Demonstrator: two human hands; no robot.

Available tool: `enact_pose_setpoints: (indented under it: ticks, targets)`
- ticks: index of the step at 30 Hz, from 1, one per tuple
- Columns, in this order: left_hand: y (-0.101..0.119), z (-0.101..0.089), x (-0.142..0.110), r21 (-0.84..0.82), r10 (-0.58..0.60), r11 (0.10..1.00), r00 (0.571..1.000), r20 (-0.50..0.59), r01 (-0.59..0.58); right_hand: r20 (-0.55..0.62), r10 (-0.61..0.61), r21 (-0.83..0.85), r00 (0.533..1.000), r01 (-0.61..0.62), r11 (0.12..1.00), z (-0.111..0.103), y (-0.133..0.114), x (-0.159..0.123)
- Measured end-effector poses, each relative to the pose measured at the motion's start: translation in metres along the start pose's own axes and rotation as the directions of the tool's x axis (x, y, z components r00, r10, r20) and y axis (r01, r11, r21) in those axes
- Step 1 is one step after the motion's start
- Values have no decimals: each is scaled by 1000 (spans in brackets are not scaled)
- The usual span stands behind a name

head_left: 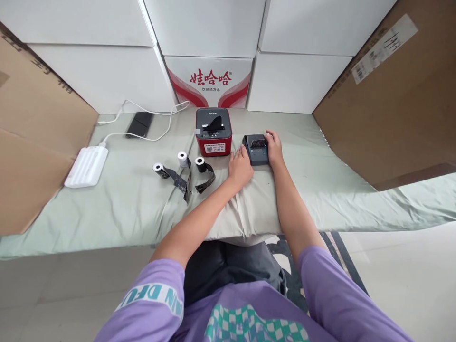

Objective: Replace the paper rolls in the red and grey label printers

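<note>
A small dark-grey portable label printer (259,156) lies on the cloth-covered table, with a piece of black paper standing out of its top. My left hand (241,165) presses against its left side, fingers together. Along the opposite side, my right hand (274,146) has its fingers curled round the edge, so both hands hold it between them. Just left stands a red and black receipt printer (214,132), black paper showing at its slot. Nearby are three partly unrolled paper rolls: one at left (160,170), a middle one (183,159) and one at right (201,165).
A white power strip (87,166) with a cable and a dark phone (140,124) lie on the left. White boxes (295,78) line the back. Cardboard boxes wall both ends, including the right one (395,109). The table's front edge is close to my body.
</note>
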State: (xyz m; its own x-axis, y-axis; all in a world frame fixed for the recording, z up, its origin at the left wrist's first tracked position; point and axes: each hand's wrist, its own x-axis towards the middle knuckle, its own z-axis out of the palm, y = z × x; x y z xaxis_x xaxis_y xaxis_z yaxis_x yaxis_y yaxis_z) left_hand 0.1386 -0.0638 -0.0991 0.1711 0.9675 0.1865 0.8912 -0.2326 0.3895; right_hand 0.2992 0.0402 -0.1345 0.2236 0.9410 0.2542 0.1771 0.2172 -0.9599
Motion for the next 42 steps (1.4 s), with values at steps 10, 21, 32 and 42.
enact_pose_setpoints:
  ticks: [10,21,32,42]
  targets:
    - [-1,-1,1,16,9,1000,1000,10,-9,-13,15,-25,1000,-15,1000,0,1,3]
    - [-4,5,0,-55,-6,998,1000,-19,5,1,11,0,1000,-11,1000,-1,-4,-2]
    - [-15,4,4,-243,-68,969,997,-44,55,-5,18,9,1000,-18,1000,-1,0,0]
    - [-18,3,6,-308,-104,948,993,-61,80,7,-10,1,1000,10,1000,0,-9,-5]
